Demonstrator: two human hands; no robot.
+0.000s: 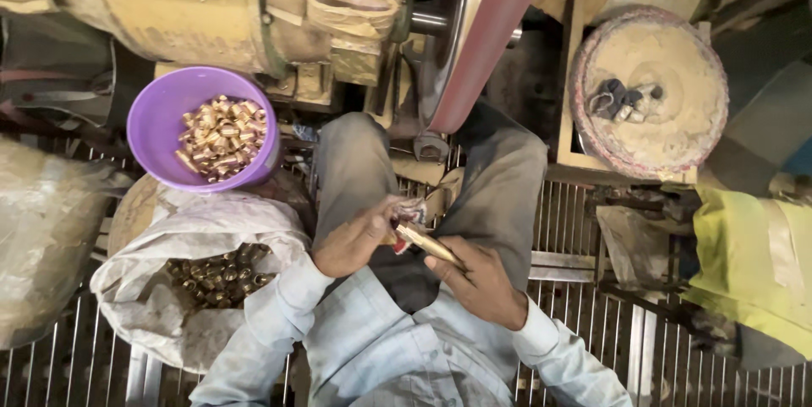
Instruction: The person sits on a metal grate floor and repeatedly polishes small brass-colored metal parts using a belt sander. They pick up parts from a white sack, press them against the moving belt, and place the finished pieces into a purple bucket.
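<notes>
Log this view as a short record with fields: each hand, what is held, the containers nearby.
left hand: grips the upper end of a brass rod
right hand: supports the rod's lower end
rod: tilted, above the lap
purple bowl: holds shiny brass pieces
white sack: open, holds duller brass pieces
machine: dusty, ahead of the knees

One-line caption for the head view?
Both hands, left and right, hold a brass rod beside a purple bowl of brass parts.
</notes>
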